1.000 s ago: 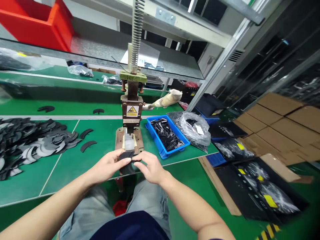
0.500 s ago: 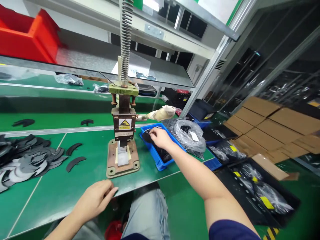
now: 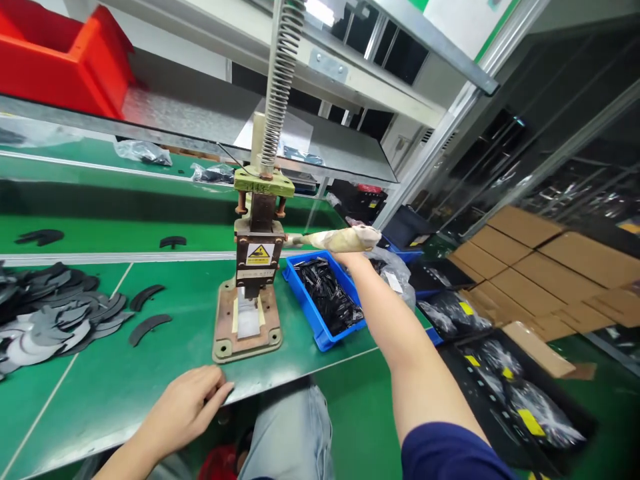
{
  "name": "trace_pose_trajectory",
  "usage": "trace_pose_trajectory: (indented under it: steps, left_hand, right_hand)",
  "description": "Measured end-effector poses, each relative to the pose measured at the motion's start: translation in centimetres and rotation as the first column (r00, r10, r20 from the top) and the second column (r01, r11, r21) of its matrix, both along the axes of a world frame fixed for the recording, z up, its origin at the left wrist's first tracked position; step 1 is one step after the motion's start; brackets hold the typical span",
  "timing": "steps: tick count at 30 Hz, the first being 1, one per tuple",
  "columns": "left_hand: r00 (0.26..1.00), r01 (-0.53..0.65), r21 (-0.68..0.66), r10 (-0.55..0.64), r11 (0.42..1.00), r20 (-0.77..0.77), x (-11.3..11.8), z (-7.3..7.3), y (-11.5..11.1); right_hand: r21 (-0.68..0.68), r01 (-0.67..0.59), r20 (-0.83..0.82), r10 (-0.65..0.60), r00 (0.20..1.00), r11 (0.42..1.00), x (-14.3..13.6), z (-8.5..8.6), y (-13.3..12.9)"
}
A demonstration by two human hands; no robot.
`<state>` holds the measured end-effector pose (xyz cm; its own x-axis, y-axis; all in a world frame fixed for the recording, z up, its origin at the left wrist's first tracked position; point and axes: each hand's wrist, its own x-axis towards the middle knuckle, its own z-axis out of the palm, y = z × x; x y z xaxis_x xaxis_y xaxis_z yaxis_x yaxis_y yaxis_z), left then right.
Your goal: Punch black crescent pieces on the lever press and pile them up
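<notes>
In the head view, the left hand (image 3: pixel 183 407) rests at the front edge of the counter (image 3: pixel 115 380), fingers loosely curled; whether anything lies under them cannot be told. The right hand (image 3: pixel 349 257) is reached out past the blue tray (image 3: pixel 311 322), mostly hidden by the cloth-wrapped handle (image 3: pixel 345 240) of the press, so whether it grips the handle cannot be told.

The press's base plate (image 3: pixel 271 320) stands just beyond the left hand, with a pale block (image 3: pixel 249 323) on it and the dark ram (image 3: pixel 253 291) above; no curved piece shows on the block. The small black parts (image 3: pixel 327 297) fill the tray, nearer to the right hand. Two curved black pieces (image 3: pixel 150 328) lie apart beyond and to the left of the left hand, and a pile of curved pieces (image 3: pixel 55 320) lies farther left.

For good handling, the left hand seems well placed outside the base plate and should be clear of the ram whenever the handle moves. A full, centred grip on the wrapping would probably steady a pull; a piece ought to sit flat and square on the block first.
</notes>
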<state>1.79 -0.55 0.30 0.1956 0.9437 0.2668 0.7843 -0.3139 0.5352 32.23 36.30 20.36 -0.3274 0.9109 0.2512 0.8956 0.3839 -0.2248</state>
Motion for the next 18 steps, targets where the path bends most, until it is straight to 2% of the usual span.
trace_pose_trajectory:
  steps: [3,5,9,13,18]
  left_hand:
    - [1.0,0.008,-0.02,-0.008,1.0,-0.002,0.1,0.3,0.0]
    - [1.0,0.007,-0.022,-0.007,1.0,-0.014,0.1,0.5,-0.1]
    - [0.999,0.002,-0.008,-0.002,1.0,-0.032,0.2,0.6,-0.1]
    - [0.999,-0.004,0.001,0.004,1.0,-0.033,0.3,0.7,-0.3]
    - [0.999,-0.026,-0.007,0.026,1.0,-0.021,0.4,0.7,-0.3]
  right_hand:
    - [-0.261,-0.036,0.176,0.084,0.981,0.965,1.7,-3.3,-2.9]
    - [-0.376,-0.049,0.241,0.148,0.959,0.925,2.4,-5.5,-4.9]
    - [-0.421,-0.085,0.273,0.216,0.938,0.903,2.6,-8.9,-8.2]
    - [-0.387,-0.076,0.282,0.196,0.939,0.919,2.5,-9.9,-9.4]
    - [-0.303,-0.014,0.27,0.1,0.958,0.953,3.3,-9.1,-10.0]
